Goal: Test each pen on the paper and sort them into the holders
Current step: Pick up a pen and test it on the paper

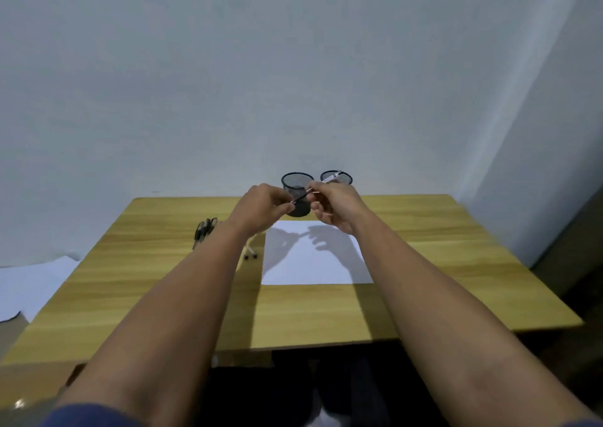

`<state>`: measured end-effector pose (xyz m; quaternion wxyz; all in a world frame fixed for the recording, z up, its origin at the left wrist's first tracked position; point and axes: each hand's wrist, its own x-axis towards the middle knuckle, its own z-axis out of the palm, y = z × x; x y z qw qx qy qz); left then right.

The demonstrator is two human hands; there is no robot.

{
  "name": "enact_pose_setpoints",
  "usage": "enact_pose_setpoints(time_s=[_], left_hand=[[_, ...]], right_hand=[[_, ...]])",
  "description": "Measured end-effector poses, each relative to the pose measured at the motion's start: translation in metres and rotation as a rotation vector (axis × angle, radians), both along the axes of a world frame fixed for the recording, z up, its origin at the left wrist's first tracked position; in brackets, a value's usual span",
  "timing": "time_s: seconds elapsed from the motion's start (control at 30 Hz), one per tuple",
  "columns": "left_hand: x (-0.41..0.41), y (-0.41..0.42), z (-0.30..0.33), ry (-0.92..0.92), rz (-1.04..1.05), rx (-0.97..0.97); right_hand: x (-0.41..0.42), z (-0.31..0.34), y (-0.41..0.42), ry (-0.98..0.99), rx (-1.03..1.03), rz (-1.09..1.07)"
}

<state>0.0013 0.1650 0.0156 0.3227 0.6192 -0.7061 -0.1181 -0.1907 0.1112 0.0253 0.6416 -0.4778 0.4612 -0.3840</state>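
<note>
Both hands are raised above the far edge of the white paper [313,260]. My right hand [332,208] grips a white-barrelled pen [331,177] that slants up to the right. My left hand [264,209] pinches the pen's dark end [301,195], which may be its cap. Two black mesh holders stand behind the hands: the left holder [297,181] and the right holder [337,177], partly hidden. Several dark pens [204,230] lie on the table to the left, and a light-bodied one [248,250] lies beside the paper.
The wooden table [424,263] stands against a pale wall, with a corner wall at the right. Loose white sheets [29,283] lie off the table's left side. My forearms stretch over the table's front edge.
</note>
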Motion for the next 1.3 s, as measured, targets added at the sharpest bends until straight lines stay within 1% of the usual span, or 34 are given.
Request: enact_pose_setpoints(time_s=[0.1,0.2,0.3,0.43,0.63,0.7,0.77,0.8,0.83,0.87,0.9,0.97,1.07,1.13,1.2,1.3], left_hand=[[-0.025,0.001,-0.003,0.060,-0.023,0.008],[-0.043,0.004,-0.007,0.135,-0.049,0.091],[-0.058,0.009,-0.012,0.190,-0.073,0.160],[-0.071,0.010,-0.018,0.275,-0.091,0.178],[-0.066,0.003,-0.007,0.316,-0.124,0.232],[-0.063,-0.001,-0.004,0.383,-0.127,0.259],[-0.059,-0.004,-0.002,0.501,-0.134,0.289],[-0.054,-0.003,-0.002,0.533,-0.133,0.312],[-0.046,-0.001,-0.006,0.524,-0.124,0.342],[-0.034,0.002,-0.015,0.469,-0.098,0.362],[-0.020,0.005,-0.026,0.377,-0.054,0.349],[0.010,0.009,-0.051,0.160,0.092,0.241],[0.033,-0.002,-0.070,-0.210,0.337,0.136],[0.034,-0.013,-0.071,-0.443,0.409,0.155],[0.033,-0.023,-0.072,-0.569,0.425,0.215],[0.030,-0.030,-0.078,-0.641,0.456,0.257]], right_hand=[[-0.008,-0.004,0.004,-0.025,-0.040,-0.118],[-0.014,-0.006,0.004,-0.055,-0.041,-0.197],[-0.012,-0.011,0.001,-0.010,-0.056,-0.273],[-0.008,-0.014,-0.008,0.098,-0.055,-0.345],[0.004,-0.010,-0.025,0.094,-0.019,-0.412],[0.015,-0.014,-0.036,0.089,-0.014,-0.407],[0.022,-0.016,-0.050,0.109,-0.035,-0.435],[0.017,-0.013,-0.059,0.115,-0.046,-0.483],[0.006,-0.009,-0.068,0.110,-0.048,-0.555],[-0.011,-0.005,-0.077,0.105,-0.042,-0.613],[-0.031,-0.002,-0.086,0.102,-0.031,-0.659],[-0.063,0.001,-0.095,0.120,-0.051,-0.674],[-0.059,-0.014,-0.080,0.276,-0.254,-0.573],[-0.047,-0.037,-0.062,0.345,-0.398,-0.510],[-0.041,-0.061,-0.044,0.421,-0.533,-0.438],[-0.037,-0.086,-0.024,0.654,-0.654,-0.323]])
